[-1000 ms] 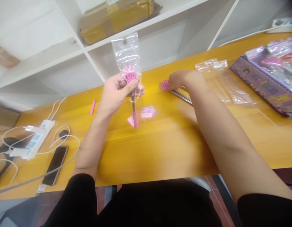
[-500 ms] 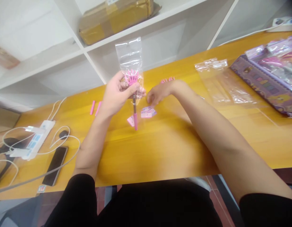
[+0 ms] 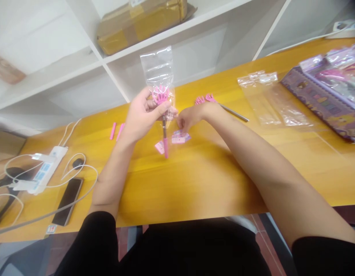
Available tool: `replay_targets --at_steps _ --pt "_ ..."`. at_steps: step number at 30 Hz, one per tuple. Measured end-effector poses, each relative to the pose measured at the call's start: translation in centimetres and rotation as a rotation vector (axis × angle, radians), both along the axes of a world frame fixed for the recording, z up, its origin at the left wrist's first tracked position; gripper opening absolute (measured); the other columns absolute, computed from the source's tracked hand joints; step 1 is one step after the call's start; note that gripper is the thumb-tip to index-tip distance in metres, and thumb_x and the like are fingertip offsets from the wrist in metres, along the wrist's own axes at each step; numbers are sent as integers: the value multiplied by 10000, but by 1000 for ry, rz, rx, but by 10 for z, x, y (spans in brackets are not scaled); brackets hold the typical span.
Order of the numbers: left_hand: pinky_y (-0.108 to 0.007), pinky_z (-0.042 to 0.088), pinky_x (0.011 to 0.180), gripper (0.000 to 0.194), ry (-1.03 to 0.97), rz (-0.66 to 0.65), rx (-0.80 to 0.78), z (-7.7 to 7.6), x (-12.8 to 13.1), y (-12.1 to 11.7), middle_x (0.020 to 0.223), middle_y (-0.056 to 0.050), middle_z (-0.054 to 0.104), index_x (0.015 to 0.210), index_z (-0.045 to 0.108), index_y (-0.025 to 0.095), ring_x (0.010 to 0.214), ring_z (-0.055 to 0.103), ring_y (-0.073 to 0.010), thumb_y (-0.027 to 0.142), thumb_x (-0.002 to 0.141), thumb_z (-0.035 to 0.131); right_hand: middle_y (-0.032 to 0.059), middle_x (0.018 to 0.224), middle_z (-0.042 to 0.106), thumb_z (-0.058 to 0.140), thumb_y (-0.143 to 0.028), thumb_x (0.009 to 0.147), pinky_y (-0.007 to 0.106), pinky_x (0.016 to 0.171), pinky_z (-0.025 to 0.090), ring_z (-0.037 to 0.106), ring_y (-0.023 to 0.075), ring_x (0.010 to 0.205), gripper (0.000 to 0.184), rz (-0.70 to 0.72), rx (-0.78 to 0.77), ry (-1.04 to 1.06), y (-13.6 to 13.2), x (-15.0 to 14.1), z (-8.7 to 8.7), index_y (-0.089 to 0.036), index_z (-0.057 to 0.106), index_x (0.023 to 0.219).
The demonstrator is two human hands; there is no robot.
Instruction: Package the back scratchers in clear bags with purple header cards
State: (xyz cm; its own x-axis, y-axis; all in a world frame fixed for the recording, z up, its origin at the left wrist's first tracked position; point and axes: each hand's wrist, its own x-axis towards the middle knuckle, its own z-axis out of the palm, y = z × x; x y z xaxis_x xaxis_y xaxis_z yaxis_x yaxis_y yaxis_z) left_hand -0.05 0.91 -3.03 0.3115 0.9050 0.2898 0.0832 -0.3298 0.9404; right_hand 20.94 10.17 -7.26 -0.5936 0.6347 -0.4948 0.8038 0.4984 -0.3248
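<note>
My left hand (image 3: 144, 115) is closed around a back scratcher (image 3: 165, 143) with a pink claw head, a metal shaft and a pink handle end. A clear plastic bag (image 3: 157, 63) covers the claw, its flat end sticking up. Low over small pink-and-purple cards (image 3: 179, 138), my right hand (image 3: 190, 117) has its fingers bent and drawn together. The fingertips reach the cards; whether they pinch one is hidden. Another pink card (image 3: 159, 147) lies behind the handle end. Beyond my right wrist lie two more pink claws, one on a metal-shafted back scratcher (image 3: 233, 112), partly covered by my arm.
Clear bags (image 3: 266, 99) lie flat at right, beside a purple patterned box (image 3: 318, 103) full of packaged items. Two pink tubes (image 3: 112, 131) are at left. A power strip (image 3: 45, 172), cables and a phone (image 3: 68, 201) occupy the left end. White shelves (image 3: 102, 61) stand behind.
My right hand and forearm have shifted slightly left and down at the cards, uncovering more of the back scratcher behind the wrist. My left hand keeps its hold on the bagged one.
</note>
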Motion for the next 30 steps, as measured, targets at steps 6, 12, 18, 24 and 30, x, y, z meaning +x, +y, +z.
replay_targets --at_steps 6,12,18,24,30 --pt "-576 732 950 581 1 -2 2 -1 -1 1 930 -99 806 1159 636 234 1240 827 -437 649 890 942 83 1171 755 941 -705 834 318 923 507 685 239 1092 652 47 -37 -57 -2 -9 -3 -170 826 1187" --pt "-537 747 911 563 -12 -7 -6 3 1 -1 870 -56 810 1127 631 244 1096 872 -390 631 881 957 93 1254 737 914 -571 925 315 994 516 669 210 1120 522 60 -16 -53 -8 -16 -2 -151 786 1208" --pt "-505 753 861 564 2 -4 -9 2 2 -2 820 -35 795 1089 616 246 1010 887 -367 645 879 955 96 1213 709 727 -582 1094 390 1141 545 664 190 1148 496 85 -47 -86 -7 -15 -1 -109 748 1241" --pt "-491 746 838 540 -19 -22 -26 0 2 -2 843 -47 805 1056 603 244 981 887 -352 605 883 965 97 1176 738 867 -611 961 376 1056 535 685 253 1149 527 19 -36 -105 -13 -17 3 -138 816 1189" --pt "-417 750 801 451 -5 -57 -63 -1 4 -5 869 -42 840 1001 565 251 898 886 -281 493 919 936 114 1174 742 883 -681 912 393 1015 521 687 306 1167 564 -58 -10 -93 -26 -20 11 -172 851 1152"
